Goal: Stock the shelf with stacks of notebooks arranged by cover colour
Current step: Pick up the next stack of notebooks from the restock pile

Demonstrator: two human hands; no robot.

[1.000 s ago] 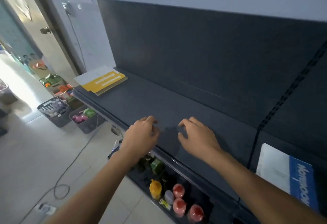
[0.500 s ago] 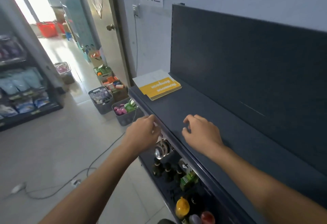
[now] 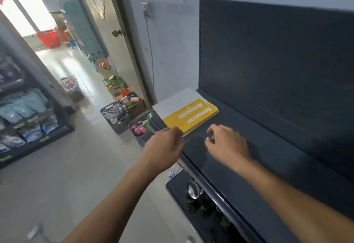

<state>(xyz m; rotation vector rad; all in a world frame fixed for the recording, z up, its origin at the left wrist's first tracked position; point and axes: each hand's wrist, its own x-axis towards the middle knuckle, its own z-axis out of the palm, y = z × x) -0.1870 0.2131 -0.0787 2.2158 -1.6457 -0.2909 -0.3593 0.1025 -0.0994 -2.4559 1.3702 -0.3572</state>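
Observation:
A small stack of yellow notebooks (image 3: pixel 191 115) with white lettering lies at the left end of the dark grey shelf (image 3: pixel 249 156), the white part of a cover showing behind it. My left hand (image 3: pixel 164 145) hovers at the shelf's front edge just short of the stack's near corner, fingers loosely curled and holding nothing. My right hand (image 3: pixel 226 143) hovers over the shelf to the right of the stack, fingers loosely bent, also empty.
A lower shelf (image 3: pixel 201 204) with bottles sits below the front edge. Grey baskets (image 3: pixel 115 115) of goods and boxes line the floor by the door (image 3: pixel 107 31). Another rack (image 3: pixel 24 112) with blue packets stands at left. A cable crosses the floor.
My view and both hands have shifted left along the shelf toward the yellow stack. The blue notebooks seen at the right a second ago are out of frame.

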